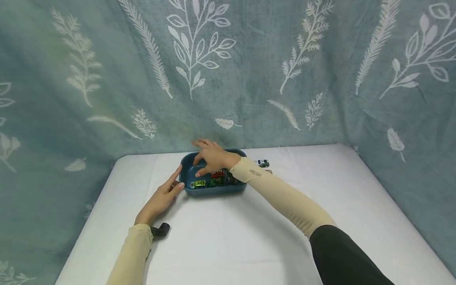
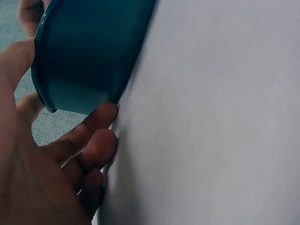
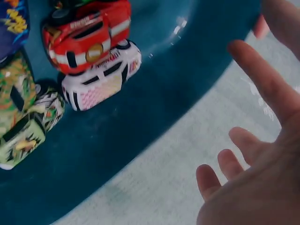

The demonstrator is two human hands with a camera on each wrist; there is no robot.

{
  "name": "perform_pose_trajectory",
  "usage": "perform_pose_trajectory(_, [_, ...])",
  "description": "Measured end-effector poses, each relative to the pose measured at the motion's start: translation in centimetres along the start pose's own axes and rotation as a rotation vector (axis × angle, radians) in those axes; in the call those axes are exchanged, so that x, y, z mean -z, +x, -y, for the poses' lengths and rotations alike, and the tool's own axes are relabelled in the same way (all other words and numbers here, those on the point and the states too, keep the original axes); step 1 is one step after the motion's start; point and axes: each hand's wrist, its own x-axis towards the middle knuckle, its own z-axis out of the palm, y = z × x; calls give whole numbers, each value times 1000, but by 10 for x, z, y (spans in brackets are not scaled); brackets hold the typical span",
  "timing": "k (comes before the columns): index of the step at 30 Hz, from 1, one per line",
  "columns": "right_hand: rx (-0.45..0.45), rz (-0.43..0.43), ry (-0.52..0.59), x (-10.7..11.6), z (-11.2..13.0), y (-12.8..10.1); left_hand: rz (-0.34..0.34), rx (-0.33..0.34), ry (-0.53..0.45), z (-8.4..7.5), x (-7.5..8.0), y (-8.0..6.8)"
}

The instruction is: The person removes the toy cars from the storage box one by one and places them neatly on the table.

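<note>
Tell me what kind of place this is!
Probably a little indoor table corner: there's a white table, leafy cloth hung around it, and a blue bin of toy cars.

Your head camera looks forward and down from the near side of the bench [image 1: 221, 233], far enough back to take in its far edge and the curtain [image 1: 256, 111] behind. Your left wrist camera sits close, looking past your left hand [image 1: 162, 200] at the outside wall of the bin [image 1: 215, 191], with the bench turned up along the view's right side. Your right wrist camera, also close, looks into the bin beside your right hand [image 1: 215, 156]. It shares the toy cars [image 3: 96, 82] with the head view; all three show you the bin.
</note>
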Motion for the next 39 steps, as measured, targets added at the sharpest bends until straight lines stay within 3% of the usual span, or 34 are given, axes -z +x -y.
perform_pose_trajectory(5, [51, 50, -25, -15, 7, 8, 6, 1, -13, 1, 0, -2])
perform_pose_trajectory(21, [-17, 131, -60, -32, 11, 17, 3, 5, -4, 1, 2, -2])
perform_pose_trajectory(31, [-56, 106, -136, -40, 13, 17, 0, -3, -5, -1, 0, -4])
perform_pose_trajectory(39, [-36, 94, -117, -38, 11, 17, -5, 3, 6, -1, 2, -3])
